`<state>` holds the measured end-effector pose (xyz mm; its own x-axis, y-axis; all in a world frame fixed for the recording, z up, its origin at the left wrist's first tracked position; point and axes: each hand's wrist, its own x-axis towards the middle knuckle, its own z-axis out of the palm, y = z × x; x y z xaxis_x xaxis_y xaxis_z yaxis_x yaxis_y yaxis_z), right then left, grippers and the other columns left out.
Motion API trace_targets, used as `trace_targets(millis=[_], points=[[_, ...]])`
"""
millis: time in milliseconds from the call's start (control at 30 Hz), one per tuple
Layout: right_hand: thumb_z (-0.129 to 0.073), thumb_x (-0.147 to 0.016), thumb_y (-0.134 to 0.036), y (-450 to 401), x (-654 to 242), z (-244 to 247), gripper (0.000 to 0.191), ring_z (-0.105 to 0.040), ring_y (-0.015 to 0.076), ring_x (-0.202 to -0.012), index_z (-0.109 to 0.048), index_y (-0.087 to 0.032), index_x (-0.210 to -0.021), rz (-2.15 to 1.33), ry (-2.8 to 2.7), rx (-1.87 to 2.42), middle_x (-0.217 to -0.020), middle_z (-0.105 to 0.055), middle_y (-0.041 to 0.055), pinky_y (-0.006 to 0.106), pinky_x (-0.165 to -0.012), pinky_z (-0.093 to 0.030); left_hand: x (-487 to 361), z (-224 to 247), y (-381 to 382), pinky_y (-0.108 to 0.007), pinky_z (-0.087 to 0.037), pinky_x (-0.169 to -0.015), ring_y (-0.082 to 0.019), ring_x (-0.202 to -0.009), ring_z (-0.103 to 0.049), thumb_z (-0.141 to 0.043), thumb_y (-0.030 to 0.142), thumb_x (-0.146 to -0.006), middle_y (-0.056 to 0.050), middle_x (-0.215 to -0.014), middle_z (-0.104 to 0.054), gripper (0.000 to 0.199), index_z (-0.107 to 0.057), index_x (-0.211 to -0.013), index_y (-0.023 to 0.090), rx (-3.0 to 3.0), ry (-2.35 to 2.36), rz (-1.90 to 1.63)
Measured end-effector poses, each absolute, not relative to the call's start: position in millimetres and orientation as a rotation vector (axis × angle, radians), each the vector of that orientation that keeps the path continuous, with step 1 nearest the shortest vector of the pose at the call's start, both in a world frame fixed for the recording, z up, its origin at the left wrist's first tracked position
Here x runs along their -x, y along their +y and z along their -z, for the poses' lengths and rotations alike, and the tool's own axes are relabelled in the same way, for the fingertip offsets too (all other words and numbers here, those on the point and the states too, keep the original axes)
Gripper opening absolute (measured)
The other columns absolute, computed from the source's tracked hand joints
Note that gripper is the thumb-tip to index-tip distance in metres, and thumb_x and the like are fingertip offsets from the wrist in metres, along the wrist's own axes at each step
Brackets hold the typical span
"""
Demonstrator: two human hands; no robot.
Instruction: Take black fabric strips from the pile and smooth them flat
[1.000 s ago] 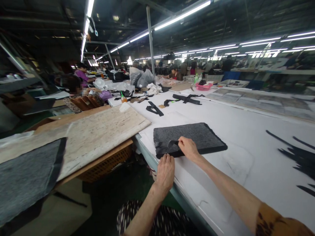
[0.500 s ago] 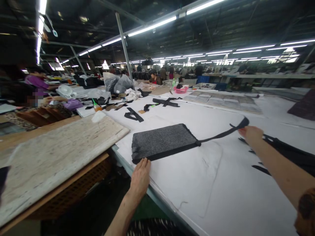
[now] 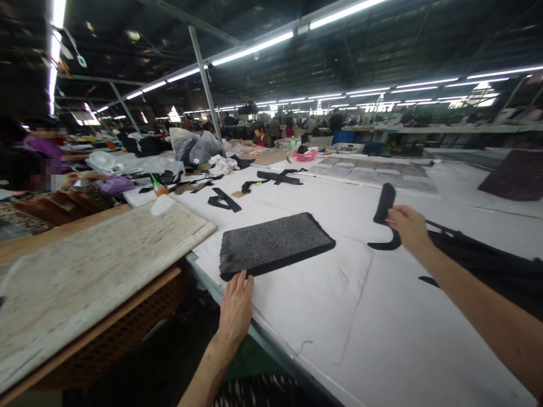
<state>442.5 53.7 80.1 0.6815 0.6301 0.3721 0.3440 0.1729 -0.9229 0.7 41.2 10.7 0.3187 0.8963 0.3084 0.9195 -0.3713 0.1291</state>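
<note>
A dark grey fabric panel [image 3: 275,243] with a black edge band lies on the white-covered table [image 3: 314,316]. The fingertips of my left hand [image 3: 237,302] rest on its near left corner, close together; whether they pinch the edge is hard to tell. To the right, my right hand [image 3: 408,226] pinches a black strip [image 3: 385,202] above the table. One end of the strip stands up from the fingers and the other curls below them, apart from the panel. Black fabric pieces [image 3: 479,254] lie behind my right forearm.
Black strips [image 3: 224,200] and an orange-tipped bottle [image 3: 158,186] lie farther back, with a pink basket [image 3: 304,154] beyond. A pale board [image 3: 97,271] is on the left. People sit at the far left, near a brown-orange cloth [image 3: 72,198].
The black strip has come away from the panel's right corner. My right hand has moved left with it and lifted its end. My left hand stays at the near corner.
</note>
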Motion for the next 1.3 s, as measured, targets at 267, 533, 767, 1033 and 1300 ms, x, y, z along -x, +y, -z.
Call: trace_targets(millis=[267, 533, 767, 1033, 1300], points=[[-0.04, -0.089, -0.025, 11.6, -277.0, -30.1, 0.02, -0.054, 0.0134, -0.066, -0.058, -0.019, -0.083, -0.222, -1.672, 1.557, -0.072, -0.058, 0.0002, 0.025, -0.063, -0.042, -37.8, -33.4, 13.8, -0.033, -0.055, -0.066, -0.02, -0.071, -0.066, -0.053, 0.047, -0.081, -0.013, -0.085, -0.07, 0.038, -0.063, -0.091, 0.012, 2.937, -2.646, 1.923], [-0.043, -0.088, -0.007, -10.9, -208.8, -0.2, 0.024, -0.051, 0.0162, -0.074, -0.062, -0.017, -0.078, 0.288, -2.423, 1.297, -0.081, -0.058, 0.0046, 0.028, -0.07, -0.039, -25.8, -30.9, 15.0, -0.023, -0.047, -0.051, -0.012, -0.05, -0.058, -0.067, 0.023, -0.068, 0.004, -0.058, -0.057, 0.016, -0.056, -0.077, 0.015, 2.463, -3.177, 2.002], [-0.044, -0.088, -0.005, -15.8, -206.2, 0.3, 0.024, -0.051, 0.0176, -0.076, -0.064, -0.017, -0.084, 0.179, -2.46, 1.233, -0.083, -0.059, 0.0052, 0.03, -0.069, -0.04, -17.0, -27.0, 10.6, -0.026, -0.044, -0.066, -0.014, -0.066, -0.058, -0.048, -0.001, -0.064, 0.002, -0.068, -0.063, 0.035, -0.061, -0.091, 0.018, 2.705, -2.52, 0.95], [-0.053, -0.086, -0.011, 6.5, -180.5, -18.0, 0.016, -0.053, 0.0167, -0.089, -0.063, -0.02, -0.093, -0.215, -2.429, 1.391, -0.095, -0.06, 0.0027, 0.03, -0.079, -0.039, -18.1, -22.1, 2.9, -0.028, -0.044, -0.079, -0.018, -0.084, -0.061, -0.047, 0.004, -0.073, -0.003, -0.086, -0.069, 0.031, -0.066, -0.09, 0.02, 2.683, -2.401, 0.782], [-0.054, -0.088, -0.015, 12.7, -172.3, -6.7, 0.014, -0.05, 0.0174, -0.08, -0.065, -0.019, -0.079, 0.023, -2.516, 1.36, -0.081, -0.06, 0.0026, 0.03, -0.072, -0.036, -13.0, -21.7, -0.5, -0.027, -0.045, -0.077, -0.019, -0.091, -0.059, -0.042, 0.006, -0.081, -0.005, -0.09, -0.065, 0.029, -0.066, -0.091, 0.019, 2.636, -2.147, 0.592]])
